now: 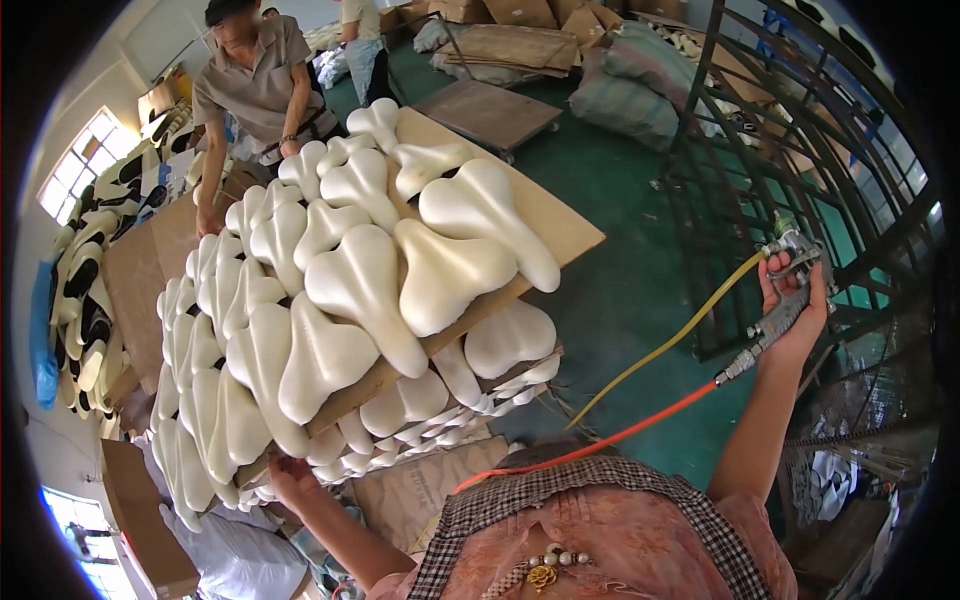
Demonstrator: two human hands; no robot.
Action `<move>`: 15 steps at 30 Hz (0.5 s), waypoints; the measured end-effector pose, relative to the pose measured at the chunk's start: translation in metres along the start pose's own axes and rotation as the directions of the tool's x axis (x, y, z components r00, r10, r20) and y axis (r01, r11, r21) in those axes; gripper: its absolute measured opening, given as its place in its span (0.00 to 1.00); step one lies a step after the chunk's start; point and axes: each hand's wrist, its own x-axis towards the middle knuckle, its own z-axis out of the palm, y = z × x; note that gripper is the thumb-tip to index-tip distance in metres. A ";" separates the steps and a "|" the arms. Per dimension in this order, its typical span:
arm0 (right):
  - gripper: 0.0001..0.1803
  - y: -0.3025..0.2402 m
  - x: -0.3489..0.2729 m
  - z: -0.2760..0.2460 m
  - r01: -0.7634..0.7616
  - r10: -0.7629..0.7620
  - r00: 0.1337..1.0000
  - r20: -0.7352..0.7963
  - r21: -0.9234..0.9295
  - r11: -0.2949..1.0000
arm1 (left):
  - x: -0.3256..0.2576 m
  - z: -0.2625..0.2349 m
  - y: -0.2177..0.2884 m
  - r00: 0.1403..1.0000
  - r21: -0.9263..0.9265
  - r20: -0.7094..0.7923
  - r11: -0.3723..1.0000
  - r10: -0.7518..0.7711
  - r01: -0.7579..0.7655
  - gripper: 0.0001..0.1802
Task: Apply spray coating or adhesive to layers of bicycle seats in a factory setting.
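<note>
My right hand (808, 328), raised at the right, is closed around a metal spray gun (776, 322). A red hose (640, 412) joins its lower end, and a thin yellow tube (665, 340) runs to its upper part. My left hand (290, 482) is at the near edge of a wooden board (565, 228), its fingers curled at the rim and partly hidden. Rows of cream bicycle saddle foams (360, 285) cover the board. More saddle foams (510, 338) lie stacked on layers beneath it.
Across the board a person (255, 80) reaches toward the saddle foams; another person (362, 50) stands behind. A dark metal rack (700, 130) rises at the right. Woven sacks (625, 100), a flat trolley (490, 112) and cardboard boxes (520, 12) are farther back.
</note>
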 end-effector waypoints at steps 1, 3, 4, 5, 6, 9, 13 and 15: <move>0.18 0.000 0.003 -0.003 -0.030 0.030 1.000 -0.002 0.006 1.000 | -0.005 0.006 -0.004 0.999 0.020 -0.047 1.000 -0.001 0.001 0.08; 0.18 -0.003 0.006 -0.006 -0.062 0.062 0.997 -0.042 -0.013 0.998 | -0.018 0.016 -0.011 0.995 0.038 -0.068 0.997 -0.066 0.069 0.08; 0.18 -0.005 0.009 -0.010 -0.063 0.063 0.997 -0.033 -0.004 0.998 | -0.025 0.024 -0.019 0.993 -0.019 -0.011 0.993 -0.116 0.115 0.07; 0.18 -0.007 0.012 -0.017 -0.074 0.074 0.997 -0.020 0.009 0.997 | -0.030 0.036 -0.028 0.994 -0.021 -0.037 0.994 -0.106 0.105 0.08; 0.18 -0.009 0.015 -0.025 -0.084 0.084 0.996 -0.007 0.018 0.996 | -0.036 0.051 -0.039 0.993 -0.024 -0.064 0.995 -0.100 0.099 0.09; 0.19 -0.022 0.022 -0.046 -0.070 0.071 0.997 -0.014 0.023 0.997 | -0.074 0.121 -0.063 0.964 -0.037 -0.218 0.988 -0.155 0.151 0.13; 0.19 -0.039 0.048 -0.083 -0.087 0.089 0.996 -0.027 0.047 0.995 | -0.084 0.136 -0.099 0.943 -0.068 0.241 0.965 -0.230 0.253 0.13; 0.19 -0.037 0.065 -0.100 -0.119 0.120 0.993 -0.009 0.066 0.991 | -0.110 0.168 -0.107 0.912 -0.061 0.336 0.961 -0.236 0.271 0.11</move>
